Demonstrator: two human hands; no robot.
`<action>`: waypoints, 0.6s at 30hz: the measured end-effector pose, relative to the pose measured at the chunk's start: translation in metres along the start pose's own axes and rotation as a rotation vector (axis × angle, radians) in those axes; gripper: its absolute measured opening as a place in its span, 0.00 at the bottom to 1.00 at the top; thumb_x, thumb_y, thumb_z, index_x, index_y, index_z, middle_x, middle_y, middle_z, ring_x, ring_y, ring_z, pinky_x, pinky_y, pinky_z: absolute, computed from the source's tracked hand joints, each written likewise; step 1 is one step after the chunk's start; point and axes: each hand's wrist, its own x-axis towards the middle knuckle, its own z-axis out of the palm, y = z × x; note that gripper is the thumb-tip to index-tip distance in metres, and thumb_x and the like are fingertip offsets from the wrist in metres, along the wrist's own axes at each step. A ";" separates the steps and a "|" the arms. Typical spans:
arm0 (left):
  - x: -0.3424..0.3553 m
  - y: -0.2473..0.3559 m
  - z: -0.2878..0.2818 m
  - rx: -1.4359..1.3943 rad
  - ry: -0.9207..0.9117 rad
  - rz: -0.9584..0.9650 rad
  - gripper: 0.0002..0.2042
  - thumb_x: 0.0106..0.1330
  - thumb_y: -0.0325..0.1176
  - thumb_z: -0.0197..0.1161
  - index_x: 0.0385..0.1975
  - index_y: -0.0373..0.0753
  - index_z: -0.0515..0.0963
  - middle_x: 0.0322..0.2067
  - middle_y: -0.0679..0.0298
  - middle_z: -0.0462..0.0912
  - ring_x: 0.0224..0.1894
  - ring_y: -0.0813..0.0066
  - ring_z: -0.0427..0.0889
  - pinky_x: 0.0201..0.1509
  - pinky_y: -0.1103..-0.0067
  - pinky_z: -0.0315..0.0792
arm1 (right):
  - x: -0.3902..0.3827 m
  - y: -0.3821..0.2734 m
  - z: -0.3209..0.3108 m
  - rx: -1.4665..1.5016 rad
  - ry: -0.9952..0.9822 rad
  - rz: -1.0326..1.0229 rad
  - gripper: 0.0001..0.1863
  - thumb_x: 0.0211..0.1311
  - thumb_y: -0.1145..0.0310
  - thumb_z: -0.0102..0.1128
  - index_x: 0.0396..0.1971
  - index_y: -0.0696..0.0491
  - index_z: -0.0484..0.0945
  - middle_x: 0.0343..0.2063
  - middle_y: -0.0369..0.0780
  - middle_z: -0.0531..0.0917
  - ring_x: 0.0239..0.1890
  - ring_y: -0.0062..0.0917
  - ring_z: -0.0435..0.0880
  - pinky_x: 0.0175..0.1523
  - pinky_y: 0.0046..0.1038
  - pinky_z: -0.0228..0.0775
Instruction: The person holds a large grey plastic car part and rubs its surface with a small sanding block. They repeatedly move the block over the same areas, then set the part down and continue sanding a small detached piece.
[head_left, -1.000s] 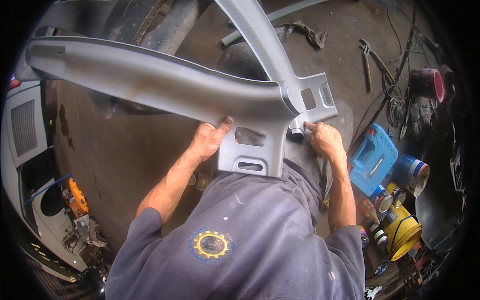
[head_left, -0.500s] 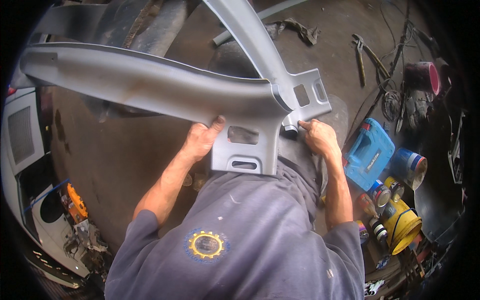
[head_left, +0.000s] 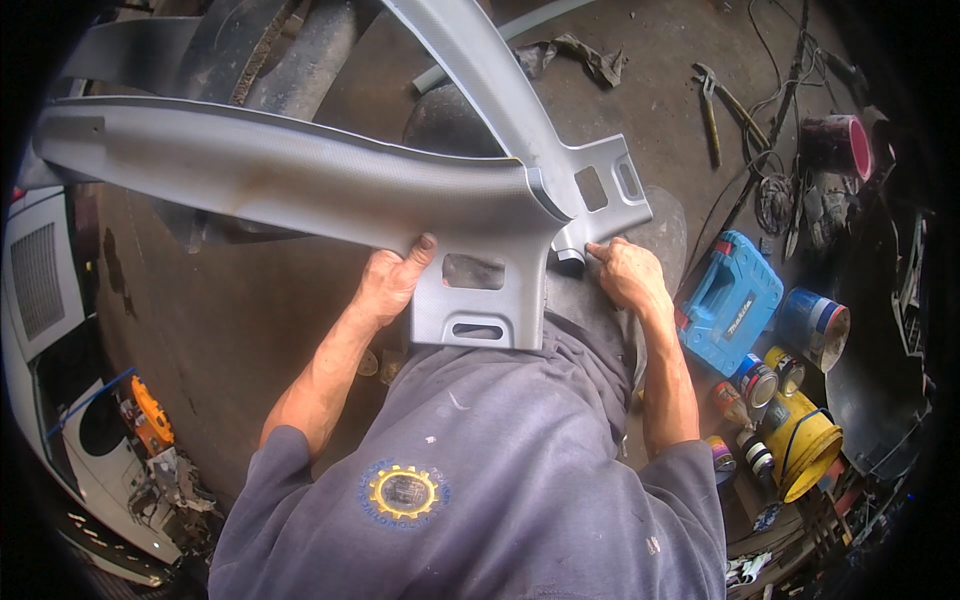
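A long grey curved plastic trim panel (head_left: 300,170) stretches from the far left to my lap. Its wide end has a square opening and a slotted tab. My left hand (head_left: 392,285) grips this panel's near edge, thumb on top and fingers underneath, out of sight. A second, similar grey trim panel (head_left: 490,80) runs from the top of the view down to my right knee, its wide end just right of the first. With fingers curled, my right hand (head_left: 628,275) pinches the near corner of that second panel.
To my right stand a blue tool case (head_left: 735,305), several paint cans (head_left: 815,325) and a yellow bucket (head_left: 803,450). Pliers (head_left: 710,110), cables and a red-rimmed container (head_left: 838,147) lie farther off. White vehicle parts (head_left: 45,275) line the left side.
Both panels and both hands appear shifted slightly left in the view, along with the surroundings. Each hand keeps its hold.
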 end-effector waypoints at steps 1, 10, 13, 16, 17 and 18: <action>-0.001 0.002 0.000 -0.001 0.008 -0.014 0.28 0.65 0.59 0.63 0.41 0.35 0.78 0.27 0.61 0.83 0.27 0.74 0.84 0.32 0.78 0.80 | 0.001 0.001 0.002 0.002 0.009 -0.008 0.24 0.58 0.73 0.48 0.54 0.46 0.83 0.42 0.50 0.84 0.45 0.42 0.85 0.53 0.38 0.75; 0.004 -0.006 0.000 -0.062 -0.018 0.053 0.29 0.65 0.57 0.64 0.50 0.35 0.75 0.29 0.61 0.82 0.27 0.73 0.84 0.31 0.77 0.80 | 0.000 0.003 0.003 -0.006 0.011 -0.041 0.23 0.58 0.72 0.48 0.52 0.46 0.84 0.39 0.49 0.84 0.43 0.43 0.85 0.51 0.39 0.76; 0.002 -0.002 0.001 -0.078 -0.051 0.065 0.29 0.65 0.57 0.64 0.51 0.34 0.75 0.31 0.60 0.82 0.27 0.73 0.84 0.31 0.77 0.81 | 0.001 0.003 0.003 -0.011 0.002 -0.035 0.23 0.59 0.72 0.48 0.52 0.46 0.84 0.39 0.50 0.84 0.43 0.43 0.85 0.51 0.39 0.76; 0.005 -0.009 -0.004 -0.051 -0.050 0.037 0.30 0.65 0.58 0.64 0.50 0.34 0.75 0.32 0.60 0.82 0.28 0.73 0.84 0.32 0.77 0.81 | 0.001 0.004 0.002 -0.003 0.004 -0.046 0.23 0.59 0.72 0.48 0.52 0.47 0.84 0.39 0.50 0.84 0.43 0.43 0.85 0.51 0.39 0.76; 0.005 -0.009 -0.004 -0.052 -0.046 0.044 0.30 0.64 0.58 0.64 0.50 0.34 0.75 0.32 0.60 0.82 0.28 0.73 0.84 0.32 0.77 0.81 | 0.000 0.003 0.002 0.001 0.006 -0.055 0.23 0.59 0.72 0.48 0.52 0.47 0.84 0.39 0.50 0.84 0.43 0.43 0.85 0.51 0.39 0.76; 0.005 -0.009 -0.002 -0.053 -0.043 0.051 0.30 0.64 0.58 0.64 0.50 0.34 0.75 0.32 0.60 0.82 0.29 0.73 0.85 0.32 0.77 0.81 | 0.000 0.003 0.001 -0.001 0.007 -0.054 0.23 0.60 0.72 0.48 0.52 0.47 0.84 0.39 0.50 0.84 0.43 0.43 0.85 0.51 0.39 0.76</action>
